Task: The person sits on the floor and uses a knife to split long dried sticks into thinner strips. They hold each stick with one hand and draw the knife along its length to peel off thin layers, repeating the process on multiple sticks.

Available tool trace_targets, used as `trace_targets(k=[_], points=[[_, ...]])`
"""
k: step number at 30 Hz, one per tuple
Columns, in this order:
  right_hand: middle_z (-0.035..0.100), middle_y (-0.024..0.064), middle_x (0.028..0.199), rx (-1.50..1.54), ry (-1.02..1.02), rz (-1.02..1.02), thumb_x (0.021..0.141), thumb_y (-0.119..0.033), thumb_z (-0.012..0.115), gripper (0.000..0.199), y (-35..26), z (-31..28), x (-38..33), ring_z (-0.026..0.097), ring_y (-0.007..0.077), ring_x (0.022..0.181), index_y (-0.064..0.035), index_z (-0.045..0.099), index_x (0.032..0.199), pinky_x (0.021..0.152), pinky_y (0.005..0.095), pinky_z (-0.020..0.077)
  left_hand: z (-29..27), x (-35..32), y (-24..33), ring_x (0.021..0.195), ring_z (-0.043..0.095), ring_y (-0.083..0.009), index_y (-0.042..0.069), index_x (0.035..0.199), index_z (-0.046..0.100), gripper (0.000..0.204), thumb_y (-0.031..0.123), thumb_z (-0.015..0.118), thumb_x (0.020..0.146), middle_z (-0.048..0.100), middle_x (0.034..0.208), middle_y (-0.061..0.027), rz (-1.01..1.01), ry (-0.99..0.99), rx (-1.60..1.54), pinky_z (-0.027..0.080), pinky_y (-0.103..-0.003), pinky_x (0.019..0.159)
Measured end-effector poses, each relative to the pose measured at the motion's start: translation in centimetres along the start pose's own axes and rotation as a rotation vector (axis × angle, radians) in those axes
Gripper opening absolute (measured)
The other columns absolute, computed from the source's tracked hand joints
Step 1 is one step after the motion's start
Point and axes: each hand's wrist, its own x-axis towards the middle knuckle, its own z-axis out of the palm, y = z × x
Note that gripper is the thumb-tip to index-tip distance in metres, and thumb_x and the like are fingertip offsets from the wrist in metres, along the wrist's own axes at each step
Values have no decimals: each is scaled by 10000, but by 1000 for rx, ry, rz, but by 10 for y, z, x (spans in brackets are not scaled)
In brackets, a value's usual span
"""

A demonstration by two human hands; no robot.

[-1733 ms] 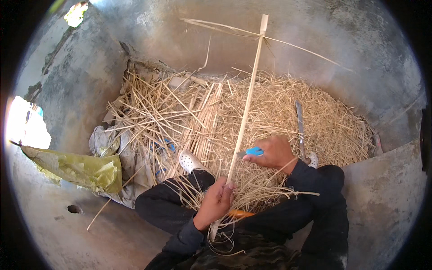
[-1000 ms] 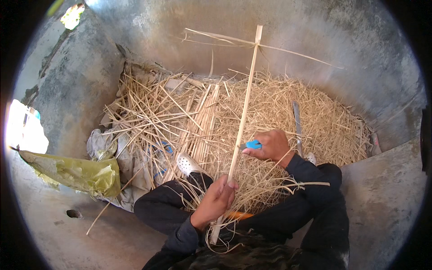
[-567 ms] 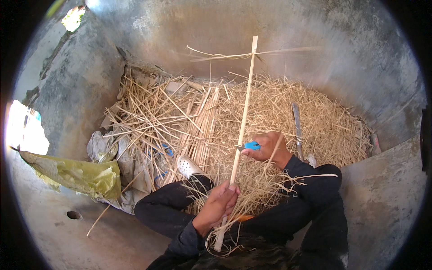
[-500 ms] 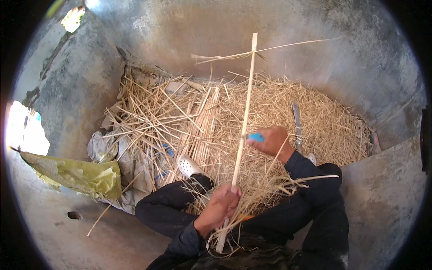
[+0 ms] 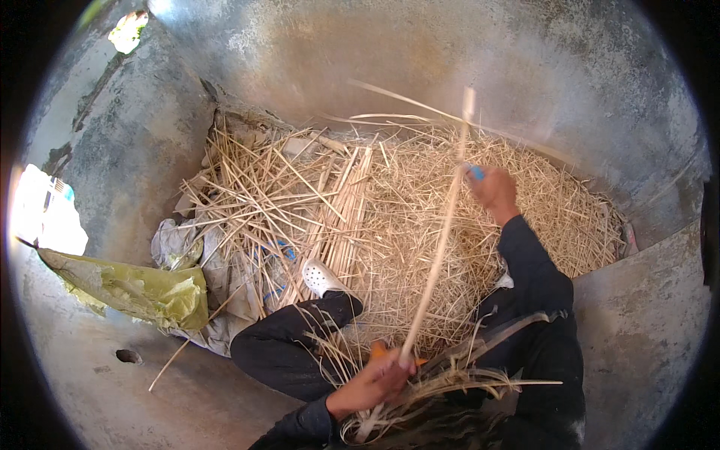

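I see the L hand [image 5: 373, 384] hold the long stick [image 5: 436, 277] nr its low end. R hand [image 5: 496, 193] grips a blue tool [image 5: 475, 173] by its upper pt.

Pale wooden strip [image 5: 437, 262]: long, narrow, slightly bowed, motion-blurred; slants from near 6 o'clock up toward 1 | Blue-handled knife [image 5: 475, 172]: at 2 o'clock, handle partly hidden, blade blurred, beside strip's upper part

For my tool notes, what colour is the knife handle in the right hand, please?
The knife handle is blue, though blurred; best seen in head view.
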Motion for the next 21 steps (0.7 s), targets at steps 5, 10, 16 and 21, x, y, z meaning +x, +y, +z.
trace_targets(k=[5,10,16,21], points=[[482,36,478,-91,100,203,910,-625,478,643,70,-27,40,443,178,417,-60,673,673,433,359,363,-1,-16,3,491,336,-54,68,1033,505,312,351,372,1039,354,602,57,-145,-51,16,299,-219,459],[397,-21,495,603,-178,-27,903,-582,542,595,3,-6,-12,364,114,454,-42,641,673,434,328,313,-8,8,15,489,336,-42,50,1101,512,299,317,391,1039,364,601,55,-22,54,127,298,-207,454],[390,-72,542,1181,-325,35,943,-310,606,292,-77,-14,-70,326,56,434,-82,571,763,414,259,280,-18,34,20,480,379,-47,26,1083,519,274,262,386,1041,399,575,36,64,154,246,324,-198,455],[345,-90,547,1521,-454,266,959,-232,594,250,-79,-25,-59,286,19,426,-114,480,770,398,217,226,-22,78,1,539,443,-67,16,1219,527,296,222,431,1029,523,756,26,276,308,92,395,-215,505]])
